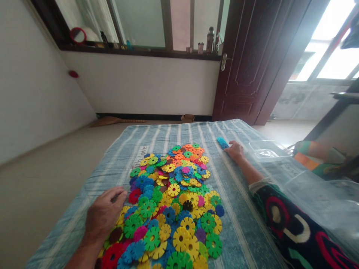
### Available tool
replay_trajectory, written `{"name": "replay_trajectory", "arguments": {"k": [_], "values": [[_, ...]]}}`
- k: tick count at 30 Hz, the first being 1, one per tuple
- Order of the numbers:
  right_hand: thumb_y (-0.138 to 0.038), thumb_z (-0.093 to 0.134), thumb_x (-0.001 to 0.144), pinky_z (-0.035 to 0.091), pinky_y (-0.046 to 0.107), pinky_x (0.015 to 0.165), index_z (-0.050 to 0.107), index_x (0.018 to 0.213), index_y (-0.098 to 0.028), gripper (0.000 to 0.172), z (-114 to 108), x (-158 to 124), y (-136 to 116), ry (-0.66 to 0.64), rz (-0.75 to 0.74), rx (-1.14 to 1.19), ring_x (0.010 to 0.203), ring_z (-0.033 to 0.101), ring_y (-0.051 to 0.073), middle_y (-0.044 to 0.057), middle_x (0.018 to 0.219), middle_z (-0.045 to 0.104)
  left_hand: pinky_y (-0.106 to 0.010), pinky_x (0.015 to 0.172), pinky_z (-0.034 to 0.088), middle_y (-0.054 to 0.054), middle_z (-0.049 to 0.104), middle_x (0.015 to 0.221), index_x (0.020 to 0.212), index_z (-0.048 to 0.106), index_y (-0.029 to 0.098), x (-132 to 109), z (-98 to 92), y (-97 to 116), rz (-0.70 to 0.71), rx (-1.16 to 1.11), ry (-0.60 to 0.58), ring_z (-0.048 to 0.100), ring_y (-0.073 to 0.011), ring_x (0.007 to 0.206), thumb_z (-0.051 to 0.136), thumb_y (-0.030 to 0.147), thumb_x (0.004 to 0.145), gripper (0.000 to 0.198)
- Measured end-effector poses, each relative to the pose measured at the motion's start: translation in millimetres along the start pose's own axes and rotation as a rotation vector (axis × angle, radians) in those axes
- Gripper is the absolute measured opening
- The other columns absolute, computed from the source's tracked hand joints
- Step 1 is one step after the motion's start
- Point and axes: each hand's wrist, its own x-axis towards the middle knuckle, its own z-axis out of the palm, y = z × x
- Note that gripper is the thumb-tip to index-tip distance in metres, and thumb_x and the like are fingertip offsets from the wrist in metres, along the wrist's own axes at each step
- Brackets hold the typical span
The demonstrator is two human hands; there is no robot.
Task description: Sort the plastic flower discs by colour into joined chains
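On the desk [235, 190], narrowly holding blue discs [222, 142], probably light, stiff and best taken by the rims, in the right hand [236, 150] beside the pile [168, 216], resting the left hand [103, 212], with unclear grip, opposite.

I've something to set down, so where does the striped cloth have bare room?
The striped cloth lies bare between the flower-shaped discs and the right sleeve, beyond the discs' far end, and left of the left hand. It's crowded mid-cloth, where discs overlap, and at far right, where blue discs, the right hand and a clear tub sit close together.
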Motion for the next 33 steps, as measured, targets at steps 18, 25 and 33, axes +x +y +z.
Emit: {"name": "replay_trajectory", "arguments": {"k": [18, 25, 33], "values": [[-0.033, 0.054, 0.078, 0.046, 0.029, 0.067, 0.067, 0.076, -0.022, 0.018, 0, -140, -64, -0.105, -0.468, 0.23, 0.068, 0.061, 0.019, 0.005, 0.074, 0.069, -0.032, 0.084, 0.053, -0.006, 0.075, 0.088, 0.079, 0.07, 0.02, -22, -1.2, 22, 0.061, -0.116, -0.105, 0.069, -0.0207, 0.084, 0.051, 0.034, 0.077, 0.024], [-0.027, 0.05, 0.088, 0.046, 0.026, 0.069, 0.065, 0.075, -0.022, 0.02, 5, -199, -114, -0.235, -0.831, 0.366, 0.07, 0.059, 0.016, 0.004, 0.076, 0.065, -0.041, 0.1, 0.048, -0.009, 0.071, 0.106, 0.084, 0.073, 0.021, -20, 7.5, 31, 0.21, -0.104, -0.112, 0.063, -0.0249, 0.106, 0.057, 0.031, 0.076, 0.02], [-0.022, 0.051, 0.089, 0.047, 0.026, 0.069, 0.064, 0.076, -0.022, 0.018, 13, -227, -138, -0.313, -0.892, 0.431, 0.072, 0.06, 0.016, 0.004, 0.078, 0.066, -0.049, 0.104, 0.043, -0.01, 0.068, 0.109, 0.072, 0.072, 0.021, -15, 21.2, 36, 0.236, -0.071, -0.113, 0.057, -0.0296, 0.113, 0.062, 0.028, 0.073, 0.011]]}}
